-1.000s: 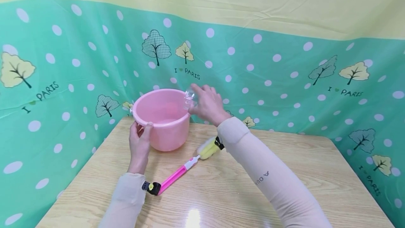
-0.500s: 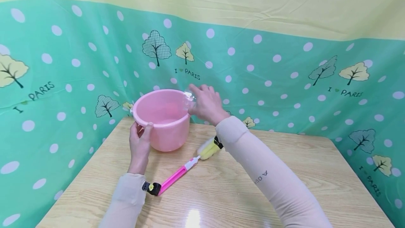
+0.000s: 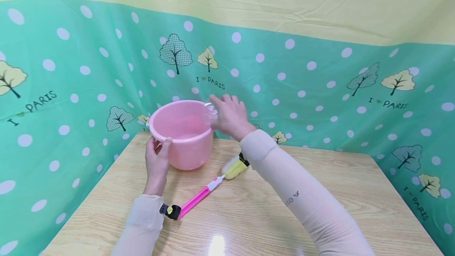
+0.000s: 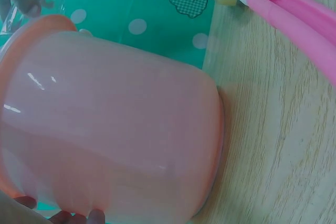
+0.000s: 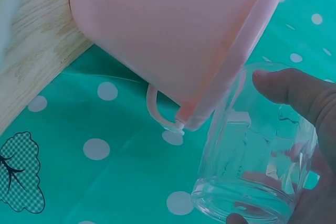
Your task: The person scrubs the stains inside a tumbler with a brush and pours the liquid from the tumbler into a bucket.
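Observation:
A pink plastic bucket [image 3: 190, 153] stands on the wooden table in the head view. My left hand [image 3: 157, 163] grips its near left rim, thumb at the lip and fingers along the outside wall; several fingertips [image 4: 96, 216] show at the bottom of the left wrist view. At the bucket's right rim, my right hand [image 3: 231, 115] holds a clear drinking glass [image 5: 252, 150], tilted, with part of it overlapping the opening. In the right wrist view the thumb [image 5: 273, 83] lies along the glass, and the fingers show through its wall.
On the table [image 3: 284, 192] in front of the bucket lies a brush with a pink handle [image 3: 197, 200] and a yellow-and-white sponge head [image 3: 234, 168], partly under the right wrist's band. A green-and-yellow printed curtain [image 3: 305, 74] hangs behind the table and along its sides.
My right hand has shifted slightly left with the glass, which now reaches further over the bucket's opening. The left hand, bucket and brush stay where they were.

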{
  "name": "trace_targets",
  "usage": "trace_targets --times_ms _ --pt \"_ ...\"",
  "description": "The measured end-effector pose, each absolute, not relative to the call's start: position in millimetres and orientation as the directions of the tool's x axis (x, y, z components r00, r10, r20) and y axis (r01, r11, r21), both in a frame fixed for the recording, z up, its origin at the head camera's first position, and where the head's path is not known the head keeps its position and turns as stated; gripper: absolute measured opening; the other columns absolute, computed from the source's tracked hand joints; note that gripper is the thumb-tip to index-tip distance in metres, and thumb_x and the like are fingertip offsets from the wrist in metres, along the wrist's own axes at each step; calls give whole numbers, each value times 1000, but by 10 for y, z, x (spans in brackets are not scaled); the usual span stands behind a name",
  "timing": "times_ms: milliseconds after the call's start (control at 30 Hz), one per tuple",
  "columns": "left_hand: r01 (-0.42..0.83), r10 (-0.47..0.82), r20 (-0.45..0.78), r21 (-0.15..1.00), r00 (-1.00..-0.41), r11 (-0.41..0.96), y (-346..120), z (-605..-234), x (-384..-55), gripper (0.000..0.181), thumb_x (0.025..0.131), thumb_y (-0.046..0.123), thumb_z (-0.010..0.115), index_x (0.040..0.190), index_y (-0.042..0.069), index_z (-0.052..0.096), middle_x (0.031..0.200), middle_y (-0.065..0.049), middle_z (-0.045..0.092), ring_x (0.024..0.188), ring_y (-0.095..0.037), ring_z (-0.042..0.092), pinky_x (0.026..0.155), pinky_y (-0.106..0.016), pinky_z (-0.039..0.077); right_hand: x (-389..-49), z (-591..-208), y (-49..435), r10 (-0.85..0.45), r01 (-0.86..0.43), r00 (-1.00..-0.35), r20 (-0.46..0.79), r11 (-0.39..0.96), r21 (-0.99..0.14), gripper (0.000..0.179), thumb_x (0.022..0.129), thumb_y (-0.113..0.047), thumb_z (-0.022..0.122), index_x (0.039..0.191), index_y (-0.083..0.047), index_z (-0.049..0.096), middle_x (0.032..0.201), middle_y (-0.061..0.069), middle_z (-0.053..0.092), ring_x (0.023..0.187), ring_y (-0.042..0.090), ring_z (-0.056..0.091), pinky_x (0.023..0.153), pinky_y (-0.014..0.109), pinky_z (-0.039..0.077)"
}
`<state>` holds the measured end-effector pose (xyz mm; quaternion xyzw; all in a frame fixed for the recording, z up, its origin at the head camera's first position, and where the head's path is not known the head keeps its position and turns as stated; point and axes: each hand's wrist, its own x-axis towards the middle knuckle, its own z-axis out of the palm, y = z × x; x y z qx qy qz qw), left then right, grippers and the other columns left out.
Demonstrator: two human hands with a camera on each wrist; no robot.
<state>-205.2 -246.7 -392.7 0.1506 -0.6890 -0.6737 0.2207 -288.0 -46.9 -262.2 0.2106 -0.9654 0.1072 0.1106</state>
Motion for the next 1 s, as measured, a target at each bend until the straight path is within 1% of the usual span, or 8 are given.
trace_targets --times_ms 233,500,833,1000 --pt "97 -503 107 994 -858 47 -2464 -3914 -2044 73 90 45 61 149 16 27 150 -5 32 132 -25 36 107 -43 34 -2875 -2623 -502 -411 -441 -872 265 895 -63 89 74 -35 77 150 -33 29 139 4 43 120 26 38 96 41 35" --pt "102 -505 111 994 -856 45 -2458 -3901 -2029 72 91 42 61 149 17 28 151 -6 31 132 -26 36 107 -43 33 -2845 -2621 -523 -431 -453 -857 282 891 -17 85 77 -33 75 149 -32 31 137 4 45 119 26 39 95 42 35" --pt "93 -509 104 995 -854 47 -2457 -3917 -2044 73 90 44 61 149 18 28 150 -5 32 131 -25 37 107 -43 34 -2837 -2623 -535 -435 -454 -852 291 891 6 84 77 -34 75 149 -31 31 137 4 45 120 26 38 96 42 35" --pt "91 -504 106 994 -857 55 -2457 -3918 -2033 74 90 46 60 149 17 26 151 -4 31 132 -26 35 107 -44 34 -2819 -2628 -521 -426 -453 -852 303 891 -20 83 77 -32 74 149 -31 32 136 5 45 119 26 39 95 43 36"
